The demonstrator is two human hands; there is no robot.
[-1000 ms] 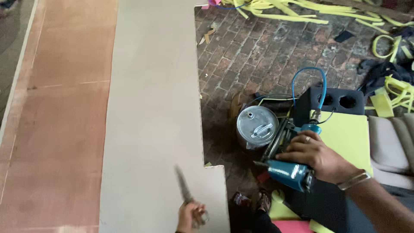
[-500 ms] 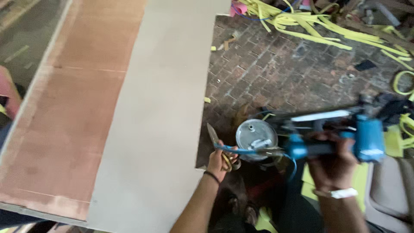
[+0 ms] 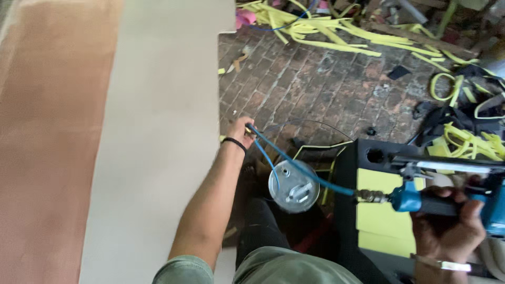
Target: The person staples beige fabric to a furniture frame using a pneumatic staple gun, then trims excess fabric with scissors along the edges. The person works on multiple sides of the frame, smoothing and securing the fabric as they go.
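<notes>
Grey board (image 3: 158, 105) lies flat at left over the brick floor (image 3: 326, 84). Left hand (image 3: 241, 131) pinched shut on the blue air hose (image 3: 300, 168). Metal can (image 3: 293, 186) below it. Right hand (image 3: 447, 231) wrapped tight around the blue pneumatic stapler (image 3: 447, 202). Judgement: keep hose slack, clear of the can.

A worn brick floor (image 3: 336, 89) carries everything. Left of the left hand (image 3: 240, 131) lies a pale board (image 3: 158, 131) — beyond it, yellow foam strips (image 3: 326, 31). A round metal can (image 3: 293, 186) sits between both hands.
</notes>
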